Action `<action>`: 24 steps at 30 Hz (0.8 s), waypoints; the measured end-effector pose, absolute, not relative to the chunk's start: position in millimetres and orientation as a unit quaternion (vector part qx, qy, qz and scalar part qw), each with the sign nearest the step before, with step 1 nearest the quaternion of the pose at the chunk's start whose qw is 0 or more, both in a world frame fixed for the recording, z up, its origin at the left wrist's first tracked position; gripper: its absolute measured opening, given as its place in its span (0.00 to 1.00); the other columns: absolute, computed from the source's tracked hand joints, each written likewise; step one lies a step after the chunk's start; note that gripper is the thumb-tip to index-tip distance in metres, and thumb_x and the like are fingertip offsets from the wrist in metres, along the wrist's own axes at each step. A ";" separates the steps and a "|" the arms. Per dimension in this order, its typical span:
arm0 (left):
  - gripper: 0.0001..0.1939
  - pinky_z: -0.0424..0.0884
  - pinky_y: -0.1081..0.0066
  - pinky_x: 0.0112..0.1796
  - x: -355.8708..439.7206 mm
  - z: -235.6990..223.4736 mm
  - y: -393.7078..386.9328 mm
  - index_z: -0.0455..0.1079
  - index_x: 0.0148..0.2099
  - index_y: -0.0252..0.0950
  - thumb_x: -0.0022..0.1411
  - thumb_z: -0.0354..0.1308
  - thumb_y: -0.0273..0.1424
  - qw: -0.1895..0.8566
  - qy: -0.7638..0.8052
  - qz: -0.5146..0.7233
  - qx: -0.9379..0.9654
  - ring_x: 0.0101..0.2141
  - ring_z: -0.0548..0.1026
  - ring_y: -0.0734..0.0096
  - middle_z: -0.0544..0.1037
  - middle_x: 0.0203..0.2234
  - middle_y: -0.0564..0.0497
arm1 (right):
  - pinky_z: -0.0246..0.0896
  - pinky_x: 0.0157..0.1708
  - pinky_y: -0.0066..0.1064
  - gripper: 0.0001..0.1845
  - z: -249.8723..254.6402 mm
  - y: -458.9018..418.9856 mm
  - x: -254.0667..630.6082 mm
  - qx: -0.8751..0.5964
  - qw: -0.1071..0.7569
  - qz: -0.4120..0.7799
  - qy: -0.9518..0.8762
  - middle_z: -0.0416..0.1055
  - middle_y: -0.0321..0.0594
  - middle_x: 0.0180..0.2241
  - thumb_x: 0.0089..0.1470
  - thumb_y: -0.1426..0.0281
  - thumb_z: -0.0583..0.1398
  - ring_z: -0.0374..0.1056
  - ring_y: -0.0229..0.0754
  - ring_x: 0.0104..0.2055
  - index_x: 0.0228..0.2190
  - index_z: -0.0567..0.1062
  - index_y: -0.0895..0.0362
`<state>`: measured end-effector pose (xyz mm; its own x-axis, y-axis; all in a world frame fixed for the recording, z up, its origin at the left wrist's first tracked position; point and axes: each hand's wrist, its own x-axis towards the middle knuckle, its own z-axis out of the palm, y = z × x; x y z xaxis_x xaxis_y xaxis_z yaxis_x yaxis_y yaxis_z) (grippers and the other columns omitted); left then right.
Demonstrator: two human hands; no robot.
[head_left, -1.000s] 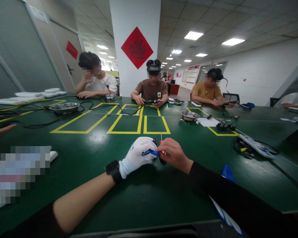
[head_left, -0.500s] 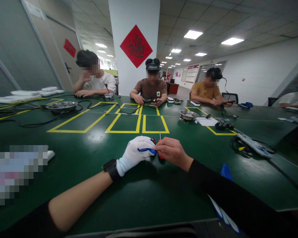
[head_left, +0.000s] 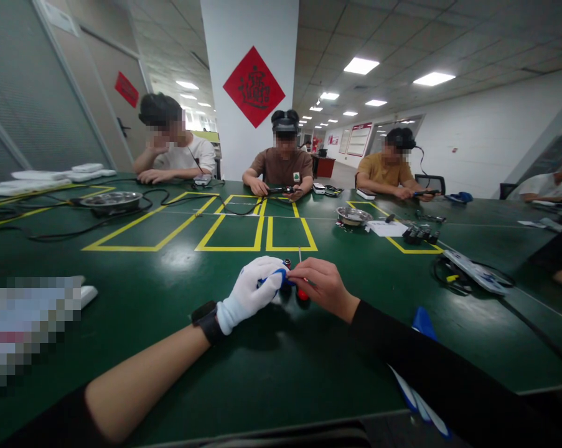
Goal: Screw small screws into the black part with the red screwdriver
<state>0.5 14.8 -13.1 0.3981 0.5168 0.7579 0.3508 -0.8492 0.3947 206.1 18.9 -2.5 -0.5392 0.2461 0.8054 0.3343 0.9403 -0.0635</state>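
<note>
My left hand [head_left: 256,287] wears a white glove with blue-coated fingers. Its fingers are closed round a small dark cylinder [head_left: 287,264] with a reddish band, most of it hidden by the glove. My bare right hand [head_left: 322,283] touches the left fingertips, thumb and index finger pinched together. A screwdriver with a red handle [head_left: 302,294] is tucked in the right hand, its thin shaft pointing away from me. Whether the pinching fingertips also hold a small part I cannot tell. Both hands are just above the green table [head_left: 243,386].
Yellow tape rectangles [head_left: 229,249] mark the table ahead. A metal bowl [head_left: 354,216], black parts [head_left: 421,234] and a power strip [head_left: 475,272] lie to the right. Another blue-and-white glove [head_left: 423,323] is near my right forearm. Several people sit across the table.
My left thumb has shifted up towards the right fingertips. The right fingers have moved slightly, and more of the red handle shows. The view has turned a little.
</note>
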 end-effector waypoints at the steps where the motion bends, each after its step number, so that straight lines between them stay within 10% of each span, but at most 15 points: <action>1: 0.12 0.73 0.63 0.43 0.8 -12.8 14.4 0.74 0.39 0.36 0.65 0.49 0.32 0.095 0.267 0.484 0.828 0.39 0.76 0.65 0.78 0.37 0.46 | 0.67 0.37 0.33 0.09 -2.2 18.4 205.8 -0.169 0.449 -0.054 -0.876 0.76 0.42 0.35 0.57 0.72 0.59 0.71 0.41 0.37 0.40 0.75 0.55; 24: 0.09 0.71 0.66 0.42 2.7 -7.1 7.1 0.72 0.34 0.35 0.63 0.52 0.30 0.029 0.298 0.452 0.841 0.37 0.74 0.67 0.77 0.33 0.48 | 0.65 0.33 0.33 0.03 -3.6 15.3 202.8 -0.220 0.490 0.002 -0.844 0.73 0.39 0.30 0.52 0.72 0.60 0.69 0.40 0.32 0.32 0.74 0.55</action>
<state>2.7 7.1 -7.1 0.4149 0.5266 0.7419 0.4746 -0.8210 0.3173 202.8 15.3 -3.6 -0.4240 0.3724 0.8256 0.3690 0.9035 -0.2180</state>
